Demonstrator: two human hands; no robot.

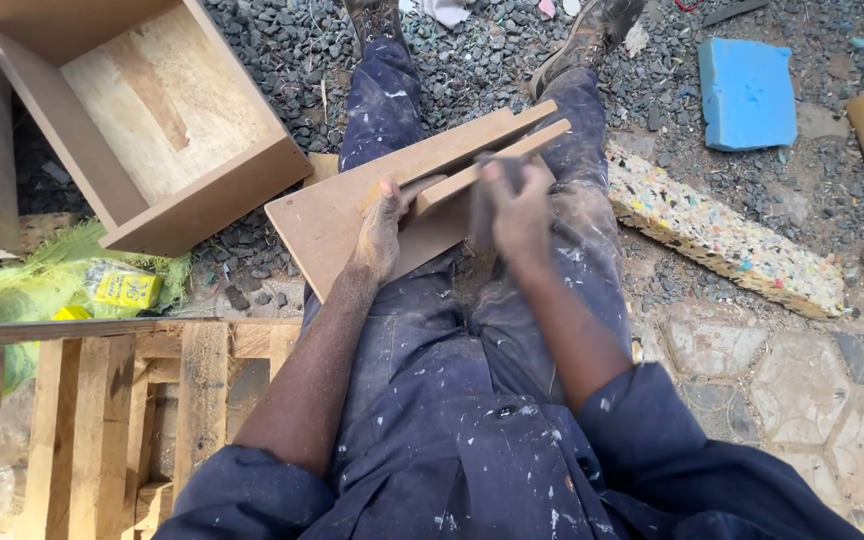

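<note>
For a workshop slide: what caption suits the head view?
Left hand steadies a notched brown fibreboard panel across the lap; blurred right hand rubs its edge.

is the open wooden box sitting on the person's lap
No, the open wooden box sits on the gravel beside the left leg.
</note>
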